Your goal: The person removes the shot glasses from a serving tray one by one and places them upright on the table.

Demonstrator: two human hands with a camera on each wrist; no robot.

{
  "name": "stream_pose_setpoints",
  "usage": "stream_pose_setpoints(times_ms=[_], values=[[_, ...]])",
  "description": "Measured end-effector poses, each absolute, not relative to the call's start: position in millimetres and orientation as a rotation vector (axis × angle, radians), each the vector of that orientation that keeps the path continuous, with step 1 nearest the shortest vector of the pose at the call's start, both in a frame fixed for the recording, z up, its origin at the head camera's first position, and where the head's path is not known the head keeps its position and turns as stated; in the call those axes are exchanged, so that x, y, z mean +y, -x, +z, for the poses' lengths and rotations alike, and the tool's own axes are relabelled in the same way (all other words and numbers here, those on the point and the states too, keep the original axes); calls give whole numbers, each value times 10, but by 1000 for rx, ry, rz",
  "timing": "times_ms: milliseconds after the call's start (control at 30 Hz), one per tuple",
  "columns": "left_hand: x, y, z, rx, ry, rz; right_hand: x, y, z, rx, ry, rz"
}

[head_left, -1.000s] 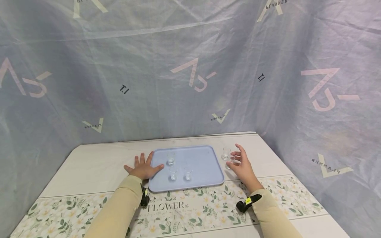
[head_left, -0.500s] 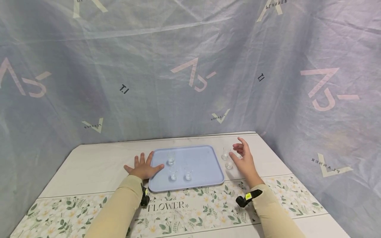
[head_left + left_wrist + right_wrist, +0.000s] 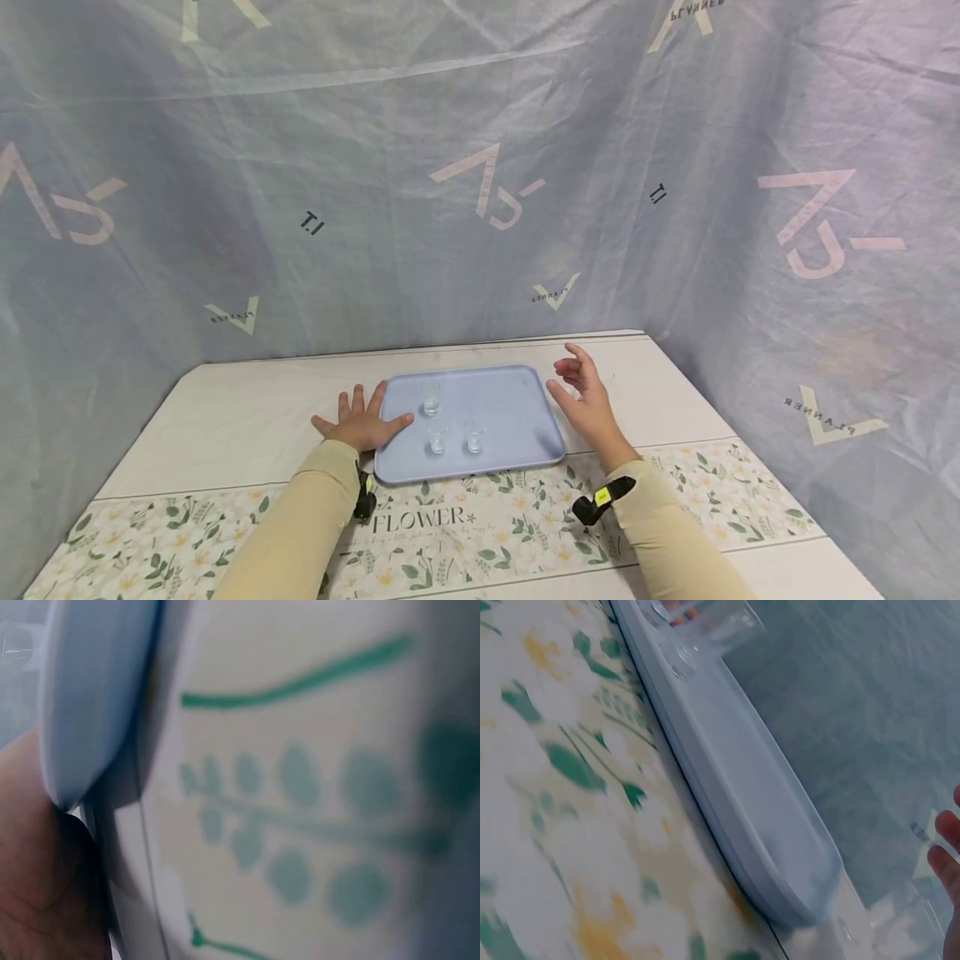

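Observation:
A pale blue tray (image 3: 517,417) lies on the table, its rounded corner large in the right wrist view. Three small clear glasses stand on its left and front part: a rear glass (image 3: 431,400), a front-left glass (image 3: 437,440) and a front-middle glass (image 3: 474,439). My left hand (image 3: 365,425) rests with spread fingers on the tray's left rim, thumb over the surface. My right hand (image 3: 592,408) hovers by the right rim, thumb and fingers apart, nothing visible between them. Low in the right wrist view, a blurred clear glass (image 3: 907,922) shows beside the tray.
A white cloth with a flowered band (image 3: 517,533) covers the table. A grey-blue fabric curtain (image 3: 375,208) hangs behind and on both sides. The area just behind my right hand is hidden in the head view.
My right hand first drew back to the right and up from the glasses beside the tray, then moved left to the tray's right rim, now hiding those glasses. The left hand stays put.

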State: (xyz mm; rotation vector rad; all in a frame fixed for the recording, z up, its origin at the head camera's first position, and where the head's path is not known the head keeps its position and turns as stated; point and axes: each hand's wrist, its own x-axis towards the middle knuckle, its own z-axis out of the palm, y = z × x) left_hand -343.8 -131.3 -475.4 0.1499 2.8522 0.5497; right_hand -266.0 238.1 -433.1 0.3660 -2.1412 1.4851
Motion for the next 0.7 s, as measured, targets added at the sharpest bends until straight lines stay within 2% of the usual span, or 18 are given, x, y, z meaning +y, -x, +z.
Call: stream_pose_setpoints(times_ms=[700], values=[[-1313, 3446, -4752, 2842, -147, 539, 1893, 2705, -4480, -2208, -475, 1695]])
